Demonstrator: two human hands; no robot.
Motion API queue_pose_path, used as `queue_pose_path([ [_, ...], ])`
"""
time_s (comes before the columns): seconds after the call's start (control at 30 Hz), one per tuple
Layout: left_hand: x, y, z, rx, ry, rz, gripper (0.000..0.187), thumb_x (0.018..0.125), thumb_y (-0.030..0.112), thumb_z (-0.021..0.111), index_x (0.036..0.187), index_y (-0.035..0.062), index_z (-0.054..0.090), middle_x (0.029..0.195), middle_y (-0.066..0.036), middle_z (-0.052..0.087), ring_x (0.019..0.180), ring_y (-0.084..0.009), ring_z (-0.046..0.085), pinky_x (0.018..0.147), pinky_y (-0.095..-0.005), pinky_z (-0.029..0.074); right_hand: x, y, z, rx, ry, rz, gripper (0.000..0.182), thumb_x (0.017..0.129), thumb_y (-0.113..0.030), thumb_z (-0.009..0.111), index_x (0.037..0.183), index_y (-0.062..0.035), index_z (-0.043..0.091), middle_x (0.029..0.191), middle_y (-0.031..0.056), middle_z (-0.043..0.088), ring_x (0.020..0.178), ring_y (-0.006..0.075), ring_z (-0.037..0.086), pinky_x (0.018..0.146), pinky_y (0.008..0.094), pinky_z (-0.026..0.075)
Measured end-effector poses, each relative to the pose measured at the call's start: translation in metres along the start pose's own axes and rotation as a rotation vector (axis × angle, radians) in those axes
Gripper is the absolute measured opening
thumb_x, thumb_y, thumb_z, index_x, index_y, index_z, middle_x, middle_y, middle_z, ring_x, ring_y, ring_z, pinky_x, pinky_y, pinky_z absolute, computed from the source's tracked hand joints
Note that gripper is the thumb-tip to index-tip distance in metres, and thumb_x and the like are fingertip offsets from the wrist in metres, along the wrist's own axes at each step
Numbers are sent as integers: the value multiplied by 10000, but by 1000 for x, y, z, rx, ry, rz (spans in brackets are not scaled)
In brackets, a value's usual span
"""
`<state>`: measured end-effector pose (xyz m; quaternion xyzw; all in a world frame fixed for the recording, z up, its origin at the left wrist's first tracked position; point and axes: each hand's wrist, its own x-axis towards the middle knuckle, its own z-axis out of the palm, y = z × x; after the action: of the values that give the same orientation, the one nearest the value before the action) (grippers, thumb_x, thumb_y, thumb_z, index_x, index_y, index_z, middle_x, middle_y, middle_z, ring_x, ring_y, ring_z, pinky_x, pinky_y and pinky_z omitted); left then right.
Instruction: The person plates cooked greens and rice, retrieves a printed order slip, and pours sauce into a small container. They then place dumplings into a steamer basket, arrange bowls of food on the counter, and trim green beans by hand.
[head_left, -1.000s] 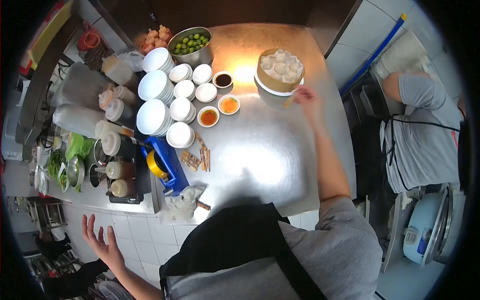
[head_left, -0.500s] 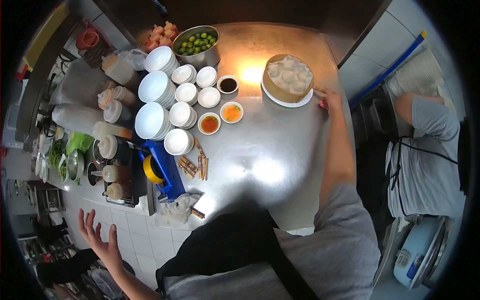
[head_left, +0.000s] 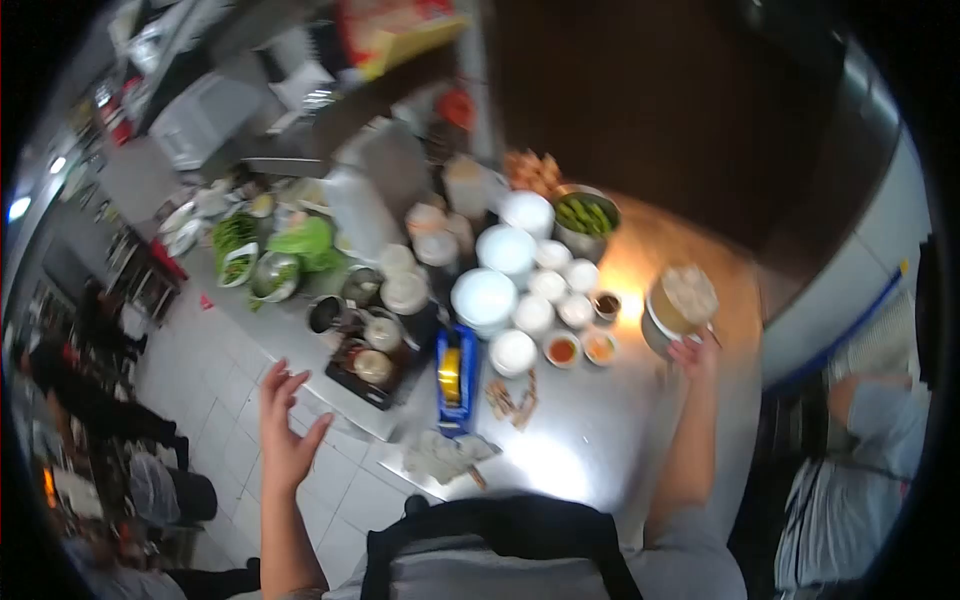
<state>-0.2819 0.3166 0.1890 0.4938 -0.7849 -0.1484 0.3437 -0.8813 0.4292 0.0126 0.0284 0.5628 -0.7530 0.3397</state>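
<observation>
Only got the head view, and it's pretty blurry. The round steamer (head_left: pixel 664 307) is already filled with pale pieces (head_left: pixel 690 292) and sits on a white plate (head_left: pixel 654 332) at the far right part of the metal table (head_left: pixel 545 462), so I'd call that part done. The right hand (head_left: pixel 694 353) is right by its near edge; can't tell if the fingers are pinched on something or just touching. The left hand (head_left: pixel 288 440) is up off to the side, fingers spread, holding nothing. Sauce is already in the red-orange dish (head_left: pixel 562 349), the lighter orange dish (head_left: pixel 600 347) and the dark dish (head_left: pixel 607 305), beside stacked white bowls (head_left: pixel 485 298). Whether anything's left to do, I honestly can't tell.
</observation>
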Motion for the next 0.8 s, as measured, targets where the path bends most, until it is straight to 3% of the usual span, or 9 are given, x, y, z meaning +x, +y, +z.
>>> queue_pose_path([
  [0.03,-2,-7,-7,-22,6,2,563,603,21,725,1130,94,540,1320,-118,371,1163,-297,429,857,-366,425,-30,-18,37,-93,114,-23,371,898,-225,494,1211,-30,449,1035,94,550,900,205,560,794,327,494],
  [0.17,-15,-42,-34,-83,24,43,539,627,23,727,1129,95,543,1286,-112,409,1123,-296,460,824,-364,450,-131,-70,186,-147,-388,-880,234,832,-48,562,1063,-29,536,860,28,556,722,111,531,660,240,465],
  [0.3,-34,-90,-58,-128,30,0,451,650,10,707,1076,89,584,911,-101,608,869,-228,592,773,-320,462,-298,-86,346,-397,-794,-1198,127,779,-44,641,895,4,620,854,43,625,771,76,575,691,213,473],
  [0.33,-39,-102,-65,-136,35,-68,397,673,23,688,1055,83,600,720,-77,602,709,-207,597,723,-297,463,-316,-80,384,-584,-849,-1333,185,828,-66,593,994,16,600,893,56,618,760,71,570,633,212,471],
  [0.43,-56,-149,-105,-87,-6,-163,379,694,34,665,1064,80,597,700,-74,593,679,-206,584,685,-289,459,-348,-48,513,-843,-739,-1860,220,776,-41,519,972,28,590,925,172,608,899,333,593,800,338,471],
  [0.57,-79,-235,-157,-102,115,-228,341,702,32,649,1037,67,601,700,-80,601,698,-209,587,716,-299,449,-293,-15,649,-1137,-190,-1852,400,758,-84,501,1143,22,470,1268,189,425,1128,331,472,918,411,421],
  [0.63,-90,-281,-183,-71,210,-175,324,700,23,644,1020,58,603,707,-83,607,710,-208,590,745,-309,445,-278,-8,664,-1276,-147,-1669,487,770,-79,488,1234,26,387,1382,171,303,1240,325,356,960,430,390],
  [0.7,-100,-320,-209,-53,233,-244,308,703,18,637,1008,46,601,719,-86,616,731,-207,593,774,-328,440,-228,-6,693,-1892,-215,-1244,551,791,-95,474,1304,17,306,1417,167,250,1296,311,277,988,416,368],
  [0.8,-94,-356,-241,-79,231,-346,299,705,8,628,1002,33,597,729,-88,624,751,-206,597,796,-341,438,-277,2,670,-1624,-9,-1476,533,802,-83,453,1306,25,316,1416,157,262,1296,311,287,1006,417,345],
])
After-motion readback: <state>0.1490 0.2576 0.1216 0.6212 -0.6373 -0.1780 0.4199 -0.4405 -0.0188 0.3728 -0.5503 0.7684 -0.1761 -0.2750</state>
